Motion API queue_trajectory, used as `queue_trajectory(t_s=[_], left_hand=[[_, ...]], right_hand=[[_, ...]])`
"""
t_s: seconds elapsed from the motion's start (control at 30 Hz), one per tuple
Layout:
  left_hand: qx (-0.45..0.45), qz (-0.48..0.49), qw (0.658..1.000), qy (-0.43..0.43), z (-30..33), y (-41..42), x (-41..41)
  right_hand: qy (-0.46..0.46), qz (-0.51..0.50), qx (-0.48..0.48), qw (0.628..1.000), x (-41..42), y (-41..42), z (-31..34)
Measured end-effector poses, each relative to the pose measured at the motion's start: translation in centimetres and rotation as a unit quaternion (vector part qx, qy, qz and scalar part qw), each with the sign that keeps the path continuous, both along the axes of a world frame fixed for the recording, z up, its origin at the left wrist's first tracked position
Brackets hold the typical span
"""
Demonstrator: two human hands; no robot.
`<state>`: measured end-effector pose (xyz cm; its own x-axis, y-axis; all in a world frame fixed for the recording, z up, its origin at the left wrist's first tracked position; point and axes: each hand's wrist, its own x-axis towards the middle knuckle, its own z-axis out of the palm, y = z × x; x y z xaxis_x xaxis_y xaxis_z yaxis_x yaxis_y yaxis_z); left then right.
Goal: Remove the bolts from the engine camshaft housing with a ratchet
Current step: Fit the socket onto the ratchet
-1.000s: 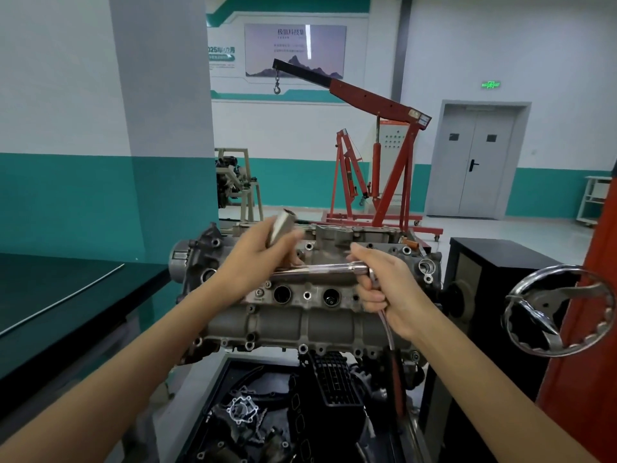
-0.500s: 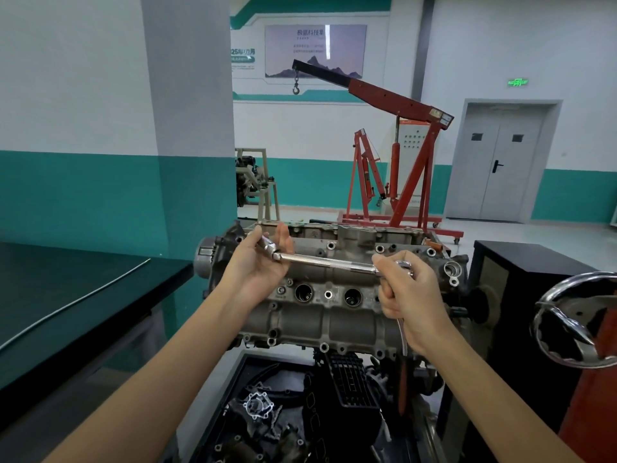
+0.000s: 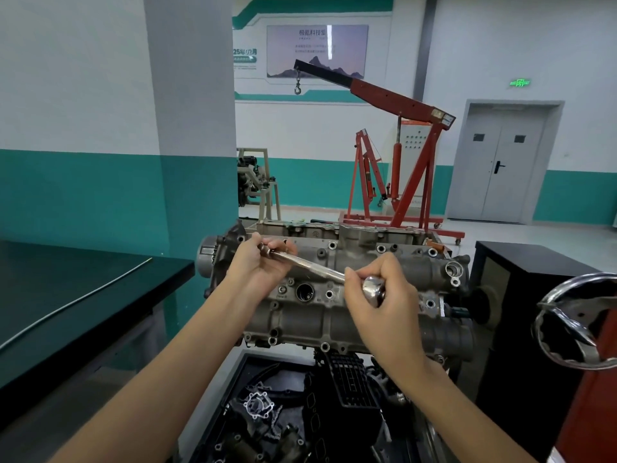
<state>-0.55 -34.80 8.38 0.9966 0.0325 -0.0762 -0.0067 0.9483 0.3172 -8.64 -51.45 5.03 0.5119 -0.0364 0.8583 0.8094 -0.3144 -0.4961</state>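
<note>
Both hands grip ratchet (image 3: 309, 265) over camshaft housing (image 3: 354, 262): left hand (image 3: 257, 265), right hand (image 3: 377, 292).

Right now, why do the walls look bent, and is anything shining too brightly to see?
Head view: the wide-angle lens bows the pillar; glare whitens the ratchet and its rounded end in the right hand; the poster carries a bright reflection.

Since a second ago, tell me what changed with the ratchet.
The right hand swung the ratchet handle toward the person; the bar now slants down to the right. The left hand still grips its head end over the camshaft housing.
</note>
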Motion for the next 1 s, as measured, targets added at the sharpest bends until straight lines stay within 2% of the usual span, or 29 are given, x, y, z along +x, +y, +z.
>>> queue_trajectory(t_s=[0.2, 0.47, 0.63, 0.73, 0.87, 1.0], left_hand=[[0.008, -0.017, 1.000, 0.001, 0.0, 0.5, 0.1], [0.138, -0.024, 0.990, 0.004, 1.0, 0.9, -0.6], [0.137, -0.011, 0.990, 0.016, 1.1, 0.7, -1.0], [0.166, -0.014, 0.986, 0.010, 1.6, 0.8, -1.1], [0.196, -0.017, 0.980, -0.002, 2.6, 0.2, -0.8], [0.188, -0.033, 0.982, 0.015, 2.5, 0.2, -0.9]], right_hand=[[-0.057, -0.026, -0.057, 0.996, -0.2, 0.8, 0.3], [-0.113, -0.047, -0.093, 0.988, -0.4, 1.6, 1.0], [-0.095, -0.072, -0.107, 0.987, -0.5, 2.1, 2.0], [-0.123, -0.086, -0.122, 0.981, -1.1, 2.6, 1.9], [-0.114, -0.130, -0.103, 0.980, -1.9, 3.8, 1.8], [-0.111, -0.147, -0.151, 0.971, -2.2, 4.4, 1.8]])
